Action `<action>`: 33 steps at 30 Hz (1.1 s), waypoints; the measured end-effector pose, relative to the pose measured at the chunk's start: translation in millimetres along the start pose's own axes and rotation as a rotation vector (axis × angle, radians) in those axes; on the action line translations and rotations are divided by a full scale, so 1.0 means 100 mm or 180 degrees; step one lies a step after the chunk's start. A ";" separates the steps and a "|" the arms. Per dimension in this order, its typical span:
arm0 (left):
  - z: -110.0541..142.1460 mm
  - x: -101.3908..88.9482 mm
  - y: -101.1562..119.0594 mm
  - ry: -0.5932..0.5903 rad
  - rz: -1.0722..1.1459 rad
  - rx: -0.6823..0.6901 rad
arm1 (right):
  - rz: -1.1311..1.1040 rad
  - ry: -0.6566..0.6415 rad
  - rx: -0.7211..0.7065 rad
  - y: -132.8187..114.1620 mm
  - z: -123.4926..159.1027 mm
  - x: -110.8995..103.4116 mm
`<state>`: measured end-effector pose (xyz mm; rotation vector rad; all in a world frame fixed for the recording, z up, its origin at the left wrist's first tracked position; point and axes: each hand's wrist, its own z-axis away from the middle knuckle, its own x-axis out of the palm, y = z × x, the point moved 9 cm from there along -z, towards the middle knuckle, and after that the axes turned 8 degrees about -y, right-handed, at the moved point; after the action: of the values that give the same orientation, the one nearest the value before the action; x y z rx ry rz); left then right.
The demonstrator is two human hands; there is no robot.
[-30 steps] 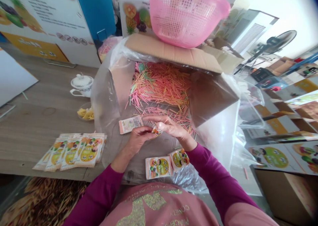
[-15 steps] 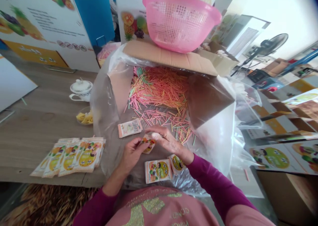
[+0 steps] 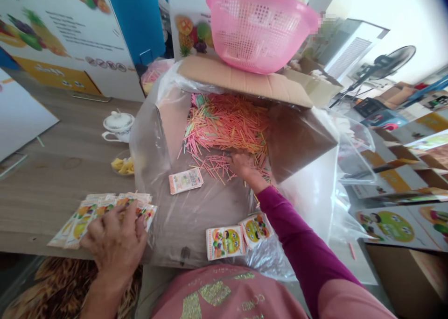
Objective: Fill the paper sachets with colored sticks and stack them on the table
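Observation:
My left hand (image 3: 115, 235) lies over the fanned printed packets (image 3: 75, 223) on the left of the table, its fingers apart and touching the top ones. My right hand (image 3: 244, 166) reaches into the open carton, down among thin pink, yellow and green sticks (image 3: 227, 123); its fingertips are blurred and partly hidden there. Between the hands a small stack of pale packets (image 3: 186, 180) rests on the clear plastic sheet. Close to my body are two more stacks, a front stack of packets (image 3: 226, 243) and a tilted stack (image 3: 256, 229) beside it.
Clear plastic (image 3: 308, 188) lines the carton, whose brown flap (image 3: 245, 78) stands at the back. A pink basket (image 3: 262, 34) sits behind it. To the left are a lidded white cup (image 3: 119, 125) and a small dish of yellow pieces (image 3: 123, 165).
My hands have parted. The left moved from the middle to the packets at left, and the right moved forward into the sticks. The packet held between them is no longer seen there.

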<state>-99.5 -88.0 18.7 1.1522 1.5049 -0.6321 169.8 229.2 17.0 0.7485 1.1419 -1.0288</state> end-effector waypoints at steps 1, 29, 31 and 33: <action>-0.01 0.00 0.06 0.0032 0.0007 0.0090 | 0.0089 0.0003 0.0023 -0.05 -0.03 0.03; -0.86 0.70 1.29 -0.0393 0.0726 0.1449 | -0.0089 0.0070 0.0029 0.32 0.22 0.18; -0.88 0.67 1.27 -0.0452 0.0838 0.1436 | -0.0058 0.0070 0.0082 0.36 0.16 0.17; -0.90 0.65 1.26 -0.0483 0.0887 0.1411 | 0.0011 0.0010 0.0041 0.37 0.09 0.16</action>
<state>-20.7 59.7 6.0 1.5792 1.0752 -0.8630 208.6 230.2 2.8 0.7622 1.1373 -1.0333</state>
